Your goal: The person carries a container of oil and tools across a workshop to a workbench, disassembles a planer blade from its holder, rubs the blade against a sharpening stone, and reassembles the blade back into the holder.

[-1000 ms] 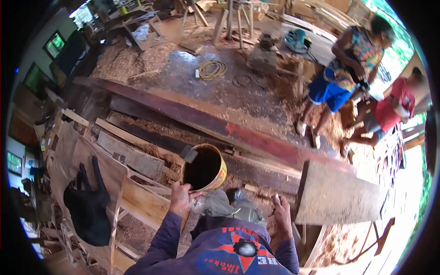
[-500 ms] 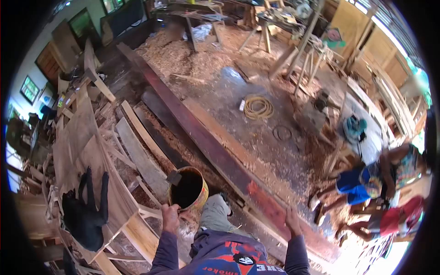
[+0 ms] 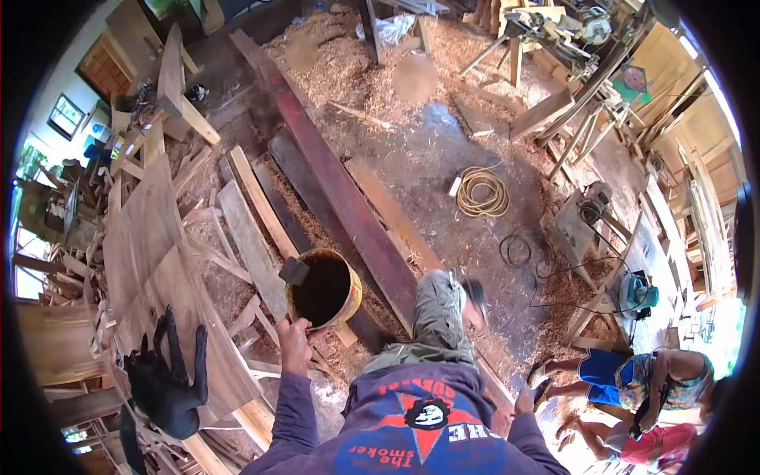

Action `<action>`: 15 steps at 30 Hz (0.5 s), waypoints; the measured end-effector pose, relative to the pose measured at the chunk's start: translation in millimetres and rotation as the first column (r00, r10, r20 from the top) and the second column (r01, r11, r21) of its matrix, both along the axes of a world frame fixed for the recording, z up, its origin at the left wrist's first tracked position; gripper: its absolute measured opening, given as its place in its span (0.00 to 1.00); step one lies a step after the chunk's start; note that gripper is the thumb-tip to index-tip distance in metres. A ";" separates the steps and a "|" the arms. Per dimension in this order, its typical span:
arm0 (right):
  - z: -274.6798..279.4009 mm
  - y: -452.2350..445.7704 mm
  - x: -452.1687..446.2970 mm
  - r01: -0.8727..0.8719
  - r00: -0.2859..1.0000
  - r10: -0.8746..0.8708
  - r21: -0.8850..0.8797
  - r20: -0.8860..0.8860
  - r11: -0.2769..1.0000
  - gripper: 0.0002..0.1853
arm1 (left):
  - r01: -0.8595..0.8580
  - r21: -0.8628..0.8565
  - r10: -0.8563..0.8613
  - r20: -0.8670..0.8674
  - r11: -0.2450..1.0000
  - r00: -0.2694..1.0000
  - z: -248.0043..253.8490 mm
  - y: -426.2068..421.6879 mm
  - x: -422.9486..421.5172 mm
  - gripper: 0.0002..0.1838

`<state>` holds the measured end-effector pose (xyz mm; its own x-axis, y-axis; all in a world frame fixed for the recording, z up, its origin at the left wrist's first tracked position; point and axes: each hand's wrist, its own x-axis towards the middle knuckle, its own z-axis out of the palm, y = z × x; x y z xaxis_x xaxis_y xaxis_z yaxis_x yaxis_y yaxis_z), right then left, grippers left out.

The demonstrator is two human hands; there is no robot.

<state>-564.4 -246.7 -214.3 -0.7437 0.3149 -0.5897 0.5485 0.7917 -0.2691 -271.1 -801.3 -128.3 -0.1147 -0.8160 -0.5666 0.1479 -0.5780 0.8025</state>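
My left hand (image 3: 294, 344) is closed on the rim of a yellow bucket (image 3: 355, 299) with dark contents. A dark, flat block-like piece, perhaps a brush, sits at the bucket's left rim (image 3: 294, 271). My right hand (image 3: 524, 401) is low at my right side, near the close end of a long board; its fingers are too small and unclear to read. The long reddish-brown board (image 3: 332, 170) runs diagonally from the far left, passing under my stepping leg (image 3: 438, 313).
Left lie loose planks (image 3: 252, 229) and a broad sheet of wood (image 3: 150, 237) with a black dog (image 3: 170, 380) on it. A coiled yellow hose (image 3: 482, 192) lies on the floor. Right, a teal power tool (image 3: 638, 293) rests on a bench near two people (image 3: 645, 380).
My leg has stepped forward and right across the board. My right hand has come off the board and back to my side. The left hand still holds the bucket.
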 end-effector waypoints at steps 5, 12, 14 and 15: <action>-44.8 -109.6 -120.7 -0.348 0.938 0.342 0.167 0.063 0.923 0.40 | -0.076 0.105 0.076 0.005 0.992 0.997 -8.2 -76.3 -75.4 0.16; -137.4 -333.5 -419.3 -0.855 0.501 0.766 0.094 0.404 0.510 0.21 | -0.291 0.083 0.275 0.169 0.953 0.947 -26.4 -202.5 -233.0 0.19; -146.5 -409.6 -476.3 -0.861 0.498 0.848 -0.008 0.180 0.508 0.23 | -0.250 0.005 0.249 0.050 0.968 0.967 -30.8 -252.5 -278.2 0.15; -132.0 -451.6 -508.9 -0.845 0.534 0.845 -0.022 -0.021 0.534 0.26 | -0.245 0.048 0.240 0.085 0.968 0.967 -47.6 -276.5 -281.0 0.13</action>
<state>-1073.3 -698.3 -346.3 -0.6589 -0.4783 -0.5807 -0.3744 0.8780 -0.2983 -552.2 -1077.9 -175.9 0.1288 -0.7797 -0.6128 0.2282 -0.5781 0.7834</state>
